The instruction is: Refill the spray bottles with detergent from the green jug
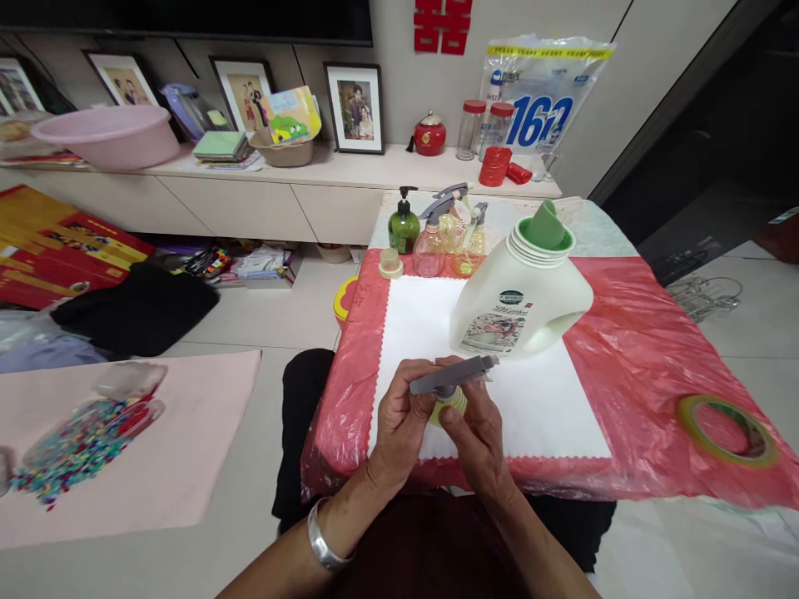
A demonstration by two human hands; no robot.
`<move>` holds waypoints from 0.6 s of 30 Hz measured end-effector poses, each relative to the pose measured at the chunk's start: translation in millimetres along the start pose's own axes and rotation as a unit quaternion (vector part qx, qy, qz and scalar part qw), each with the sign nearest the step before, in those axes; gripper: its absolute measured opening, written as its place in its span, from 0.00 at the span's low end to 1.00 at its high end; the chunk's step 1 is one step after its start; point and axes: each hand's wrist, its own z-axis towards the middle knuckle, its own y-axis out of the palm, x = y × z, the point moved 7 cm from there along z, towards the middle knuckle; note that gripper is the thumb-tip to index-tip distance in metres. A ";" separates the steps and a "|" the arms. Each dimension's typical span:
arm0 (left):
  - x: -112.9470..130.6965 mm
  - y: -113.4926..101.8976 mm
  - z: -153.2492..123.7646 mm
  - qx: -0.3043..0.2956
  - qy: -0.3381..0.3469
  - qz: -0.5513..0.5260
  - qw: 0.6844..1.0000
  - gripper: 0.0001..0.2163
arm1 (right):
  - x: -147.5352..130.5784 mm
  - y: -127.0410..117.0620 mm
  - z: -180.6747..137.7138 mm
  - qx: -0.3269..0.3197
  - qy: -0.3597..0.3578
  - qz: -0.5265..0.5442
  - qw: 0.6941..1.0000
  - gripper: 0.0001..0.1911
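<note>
Both hands are closed around a small spray bottle (453, 398) with a yellowish body and a grey trigger head, held over the front of the white sheet (549, 416). My left hand (399, 416) grips at the head and neck. My right hand (478, 428) wraps the bottle's other side, its thumb against the yellow part. Just beyond them stands a large cream detergent jug (521, 291) with its cap off and a green spout (548, 226) showing at the mouth. Further back are a pink spray bottle (429, 251), a yellowish spray bottle (469, 249) and a green pump bottle (404, 225).
A pale cap (390, 264) sits at the table's left edge. A tape roll (727, 430) lies on the red plastic cover (649, 349) at right. To the left, colourful beads (81, 449) are spread on a pink surface (187, 433). Behind runs a low cabinet (349, 175).
</note>
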 end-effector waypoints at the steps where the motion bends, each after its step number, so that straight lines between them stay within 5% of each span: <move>1: -0.2 1.3 0.0 -0.002 -0.004 0.000 1.000 0.11 | -1.4 -1.1 0.0 -0.006 -0.005 -0.009 1.000 0.19; 9: -2.5 -1.4 -1.0 0.020 -0.025 -0.016 0.999 0.11 | 6.4 -0.9 1.2 0.078 0.033 0.103 0.991 0.16; 15: -1.0 1.1 1.4 -0.008 -0.010 -0.020 1.000 0.09 | -0.4 0.0 2.6 -0.017 0.007 0.045 0.999 0.20; 18: -5.9 -0.6 -0.3 0.023 -0.036 -0.015 0.999 0.11 | 2.3 -2.0 2.6 0.001 0.019 0.085 0.996 0.15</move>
